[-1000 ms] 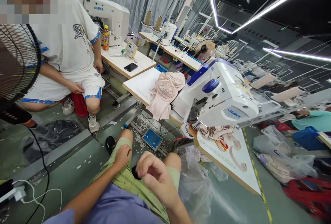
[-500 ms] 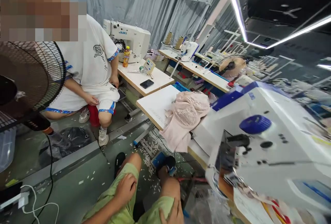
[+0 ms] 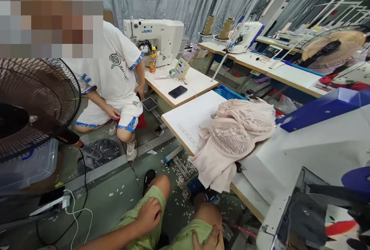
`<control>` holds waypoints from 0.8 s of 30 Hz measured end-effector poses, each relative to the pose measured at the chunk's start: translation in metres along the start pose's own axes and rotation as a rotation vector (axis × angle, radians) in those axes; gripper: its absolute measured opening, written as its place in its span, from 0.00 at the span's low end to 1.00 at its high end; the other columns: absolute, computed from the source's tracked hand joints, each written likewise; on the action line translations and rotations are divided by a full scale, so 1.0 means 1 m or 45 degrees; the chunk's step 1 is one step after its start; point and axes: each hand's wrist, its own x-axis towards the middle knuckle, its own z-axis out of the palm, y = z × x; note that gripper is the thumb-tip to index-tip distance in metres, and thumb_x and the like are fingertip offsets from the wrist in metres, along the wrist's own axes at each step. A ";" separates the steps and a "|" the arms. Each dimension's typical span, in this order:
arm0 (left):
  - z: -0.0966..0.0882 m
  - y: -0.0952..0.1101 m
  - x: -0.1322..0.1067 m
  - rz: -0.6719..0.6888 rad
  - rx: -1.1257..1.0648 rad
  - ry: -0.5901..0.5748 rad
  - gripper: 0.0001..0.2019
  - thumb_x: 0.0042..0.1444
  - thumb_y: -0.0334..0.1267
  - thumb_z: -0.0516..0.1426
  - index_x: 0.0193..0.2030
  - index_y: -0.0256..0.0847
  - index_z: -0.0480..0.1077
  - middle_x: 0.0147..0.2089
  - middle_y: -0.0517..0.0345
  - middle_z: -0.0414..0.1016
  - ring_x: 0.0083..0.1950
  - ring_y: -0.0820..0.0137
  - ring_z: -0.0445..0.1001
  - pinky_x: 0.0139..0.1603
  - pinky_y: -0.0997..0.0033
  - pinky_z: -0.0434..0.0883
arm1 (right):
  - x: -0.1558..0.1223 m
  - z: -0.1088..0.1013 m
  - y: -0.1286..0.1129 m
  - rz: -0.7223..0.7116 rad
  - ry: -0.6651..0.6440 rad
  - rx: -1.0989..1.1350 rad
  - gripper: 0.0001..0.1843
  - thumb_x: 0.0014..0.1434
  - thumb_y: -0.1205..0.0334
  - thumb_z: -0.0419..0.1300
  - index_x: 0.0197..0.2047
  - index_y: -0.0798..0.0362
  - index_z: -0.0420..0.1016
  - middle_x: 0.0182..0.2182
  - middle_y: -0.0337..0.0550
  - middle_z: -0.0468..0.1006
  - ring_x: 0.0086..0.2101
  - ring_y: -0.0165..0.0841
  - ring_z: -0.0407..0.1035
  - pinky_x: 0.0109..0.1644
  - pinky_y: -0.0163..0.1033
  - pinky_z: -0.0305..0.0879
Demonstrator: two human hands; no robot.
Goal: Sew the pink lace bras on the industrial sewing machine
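Crowding further right than a moment ago, the white sewing machine [image 3: 318,150] stands on the bench [image 3: 190,117], pink lace cloth [image 3: 237,134] heaped left of it. Nearer, on green shorts [image 3: 185,236], left hand [image 3: 148,215] lies loosely curled, right hand [image 3: 211,240] flat, both holding nothing.

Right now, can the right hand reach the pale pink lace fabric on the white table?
Probably yes: the right hand rests on the thigh, and the pale pink lace fabric hangs off the white table just above, nothing between.
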 end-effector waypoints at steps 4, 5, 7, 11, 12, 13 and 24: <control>-0.039 0.028 0.045 0.083 -0.096 0.116 0.06 0.56 0.35 0.54 0.31 0.44 0.72 0.36 0.52 0.75 0.40 0.58 0.75 0.42 0.59 0.72 | 0.006 -0.008 -0.001 0.052 -0.071 0.016 0.52 0.56 0.34 0.53 0.70 0.66 0.60 0.65 0.77 0.62 0.59 0.71 0.63 0.56 0.71 0.66; -0.053 0.040 0.062 0.086 -0.123 0.193 0.09 0.60 0.35 0.51 0.33 0.43 0.72 0.38 0.51 0.75 0.42 0.60 0.75 0.44 0.60 0.72 | 0.007 -0.010 -0.002 0.088 -0.110 0.003 0.52 0.56 0.33 0.52 0.70 0.67 0.60 0.65 0.77 0.62 0.60 0.71 0.63 0.57 0.70 0.65; -0.081 0.069 0.099 0.106 -0.185 0.331 0.12 0.64 0.36 0.47 0.41 0.42 0.72 0.44 0.49 0.74 0.45 0.62 0.74 0.47 0.61 0.72 | 0.006 -0.015 -0.003 0.140 -0.207 -0.015 0.52 0.56 0.34 0.52 0.69 0.70 0.60 0.64 0.79 0.61 0.60 0.70 0.62 0.58 0.69 0.64; -0.128 0.140 0.171 0.243 -0.296 0.450 0.12 0.63 0.38 0.53 0.51 0.42 0.71 0.52 0.48 0.74 0.55 0.60 0.72 0.59 0.58 0.69 | -0.002 -0.024 -0.005 0.138 -0.257 0.018 0.50 0.58 0.37 0.52 0.71 0.67 0.55 0.65 0.75 0.59 0.62 0.66 0.59 0.60 0.66 0.63; -0.136 0.158 0.188 0.273 -0.322 0.459 0.15 0.61 0.38 0.56 0.54 0.42 0.71 0.56 0.47 0.73 0.60 0.58 0.70 0.64 0.56 0.66 | -0.005 -0.025 -0.005 0.142 -0.248 0.021 0.49 0.59 0.37 0.51 0.72 0.64 0.54 0.66 0.73 0.59 0.63 0.66 0.59 0.60 0.66 0.63; -0.141 0.175 0.205 0.291 -0.354 0.463 0.18 0.60 0.39 0.58 0.56 0.42 0.69 0.60 0.46 0.71 0.64 0.57 0.67 0.67 0.56 0.63 | -0.008 -0.026 -0.005 0.155 -0.240 0.019 0.48 0.59 0.37 0.51 0.72 0.61 0.52 0.66 0.71 0.59 0.63 0.66 0.59 0.60 0.65 0.64; -0.129 0.271 0.318 0.213 -0.817 0.155 0.28 0.60 0.52 0.61 0.59 0.32 0.70 0.60 0.37 0.76 0.60 0.57 0.76 0.60 0.62 0.72 | -0.016 -0.040 0.008 0.226 -0.242 0.127 0.42 0.60 0.43 0.54 0.71 0.56 0.52 0.67 0.67 0.59 0.64 0.63 0.58 0.64 0.65 0.61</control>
